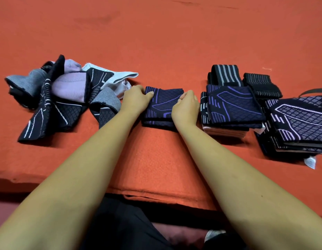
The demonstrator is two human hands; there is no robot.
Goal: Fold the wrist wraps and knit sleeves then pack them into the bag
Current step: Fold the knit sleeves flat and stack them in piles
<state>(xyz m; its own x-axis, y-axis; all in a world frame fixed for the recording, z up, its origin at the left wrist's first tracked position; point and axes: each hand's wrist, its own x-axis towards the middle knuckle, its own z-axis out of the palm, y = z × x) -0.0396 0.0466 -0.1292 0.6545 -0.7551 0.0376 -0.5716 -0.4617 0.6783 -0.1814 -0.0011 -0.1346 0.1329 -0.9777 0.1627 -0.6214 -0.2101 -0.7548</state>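
1. Nearest the lens: dark clothing [120, 228] across the lap, tucked below the front edge of the orange surface [156, 42].
2. Just above, two bare forearms reaching forward over that edge and drawing close together at the middle of the surface.
3. Left grip [135, 100]: clenched on the left edge of the folded knit sleeve [163, 105], thumb laid on the top layer, fingers curled at the far corner.
4. Right grip [185, 107]: grasping the right edge of the same sleeve, thumb tip on the fabric, fingers curled in and mostly hidden.
5. Folded knit sleeve: navy with purple lines and a diamond weave, doubled into flat layers, lying on the surface straight ahead, held between the two grips.
6. Left of it, just beside the left grip: a loose pile of unfolded sleeves [66, 92] in navy, lilac, grey and white, overlapping in no order.
7. Right of it, just beside the right grip: a neat stack of folded sleeves [232, 109], navy and purple on top, paler layers beneath.
8. Behind that stack, touching it: two black wrist wraps with pale stripes, one [225, 74] looped upright, one [261, 85] folded flat.
9. Far right, cut off by the frame: a second stack [301, 123] with lilac lines, a white tag [310, 162] at its near corner, and a dark strap [315, 91] behind; what it belongs to, impossible to tell.
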